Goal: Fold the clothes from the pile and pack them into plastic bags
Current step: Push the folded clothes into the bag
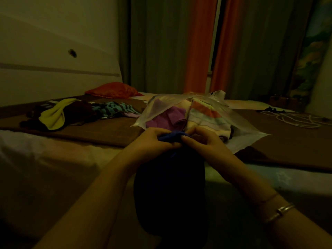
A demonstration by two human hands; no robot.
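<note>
Pinching dark blue garment [170,177] top edge w/ left hand [154,139] & right hand [203,141]; plastic bag [239,121] at 12 o'clock.

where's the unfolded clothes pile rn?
In the head view, the clothes pile lies far left on the brown blanket, left of the plastic bag and in front of the red pillow.

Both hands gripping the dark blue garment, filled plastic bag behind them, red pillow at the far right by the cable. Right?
Not quite. In the head view the red pillow lies far left. Both the left hand and right hand grip the dark blue garment, with the plastic bag behind.
</note>
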